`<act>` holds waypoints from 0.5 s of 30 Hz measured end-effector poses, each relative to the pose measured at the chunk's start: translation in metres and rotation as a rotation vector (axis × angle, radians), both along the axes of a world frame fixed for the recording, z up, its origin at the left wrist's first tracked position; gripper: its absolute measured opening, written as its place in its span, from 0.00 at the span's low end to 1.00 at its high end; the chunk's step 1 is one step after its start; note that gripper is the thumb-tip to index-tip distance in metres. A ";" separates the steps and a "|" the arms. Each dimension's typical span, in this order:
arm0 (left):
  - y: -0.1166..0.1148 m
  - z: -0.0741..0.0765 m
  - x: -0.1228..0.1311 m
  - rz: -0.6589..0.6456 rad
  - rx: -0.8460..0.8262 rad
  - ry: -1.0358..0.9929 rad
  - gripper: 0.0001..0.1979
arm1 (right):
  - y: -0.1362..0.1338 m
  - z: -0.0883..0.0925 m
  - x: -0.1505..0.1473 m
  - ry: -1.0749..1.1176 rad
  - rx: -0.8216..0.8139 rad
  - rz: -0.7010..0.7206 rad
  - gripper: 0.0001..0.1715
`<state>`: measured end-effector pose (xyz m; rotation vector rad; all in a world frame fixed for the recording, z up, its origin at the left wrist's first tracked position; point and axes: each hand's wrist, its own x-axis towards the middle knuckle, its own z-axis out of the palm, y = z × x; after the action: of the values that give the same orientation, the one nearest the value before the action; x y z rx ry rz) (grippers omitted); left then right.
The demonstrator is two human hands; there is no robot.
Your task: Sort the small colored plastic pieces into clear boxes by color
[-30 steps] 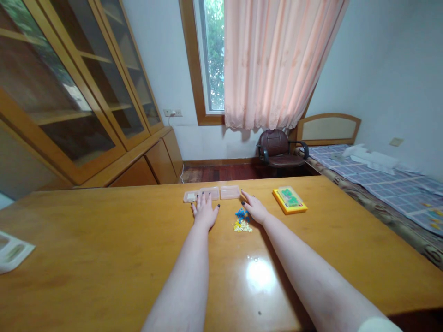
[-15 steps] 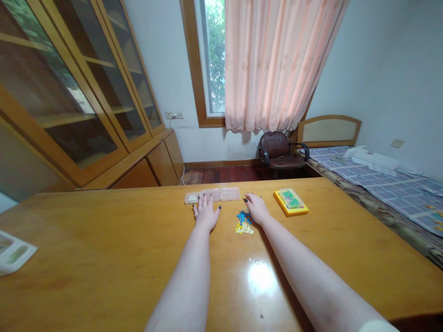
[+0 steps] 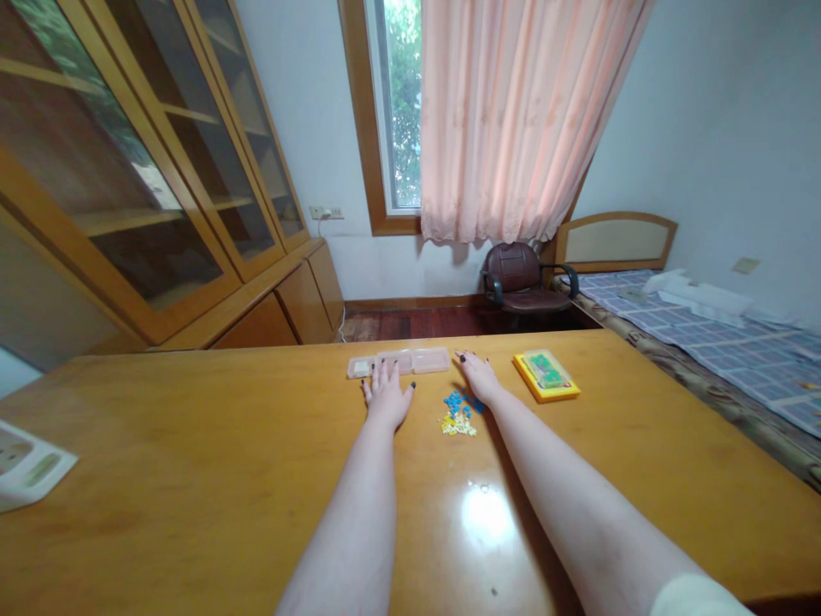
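My left hand (image 3: pixel 387 398) lies with its fingers spread, the fingertips at the near edge of the clear plastic boxes (image 3: pixel 431 360), which stand in a row. A small pale piece (image 3: pixel 363 368) sits in the left box. My right hand (image 3: pixel 478 376) is just right of the row, fingers stretched forward and apart from the boxes; nothing shows in it. By its wrist lie small blue pieces (image 3: pixel 455 402), partly hidden by the hand. Small cream and yellow pieces (image 3: pixel 460 425) form a pile just nearer to me.
On the table (image 3: pixel 211 462), a yellow box (image 3: pixel 557 394) bears a clear case with green pieces (image 3: pixel 547 369) to the right. A white object (image 3: pixel 32 466) stands at the left edge. Beyond are an office chair (image 3: pixel 522 278), a bed (image 3: pixel 699 334) and a glass-door cabinet (image 3: pixel 128 188).
My right hand has shifted a little forward, its fingers straighter, and more blue pieces show beside it. My left hand stays spread by the boxes. The view has swung slightly.
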<state>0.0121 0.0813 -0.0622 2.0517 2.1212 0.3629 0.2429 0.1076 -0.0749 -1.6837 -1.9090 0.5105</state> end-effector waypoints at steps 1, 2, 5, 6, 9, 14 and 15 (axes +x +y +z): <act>0.000 0.000 0.000 0.010 -0.003 -0.002 0.36 | 0.001 -0.001 0.002 0.094 -0.001 -0.034 0.29; 0.000 0.000 0.000 0.021 -0.004 -0.005 0.38 | 0.003 -0.003 0.004 0.189 -0.004 -0.056 0.31; 0.000 0.002 0.000 0.064 -0.005 -0.023 0.39 | 0.002 -0.008 0.011 0.527 -0.015 -0.076 0.35; 0.000 0.003 0.000 0.081 -0.005 -0.027 0.39 | 0.000 -0.010 0.014 0.618 -0.017 -0.072 0.35; 0.001 0.004 -0.003 0.172 -0.002 -0.036 0.38 | -0.008 -0.015 0.017 0.717 -0.025 -0.052 0.33; 0.003 0.004 -0.012 0.266 0.017 -0.074 0.35 | -0.017 -0.010 0.012 0.259 0.067 0.053 0.31; 0.003 0.003 -0.014 0.258 0.015 -0.080 0.35 | -0.017 -0.007 0.011 0.157 0.091 0.076 0.30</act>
<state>-0.0014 0.0848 -0.0588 1.7411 2.3436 0.4878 0.2536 0.0903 -0.0823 -1.4742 -1.8597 0.5596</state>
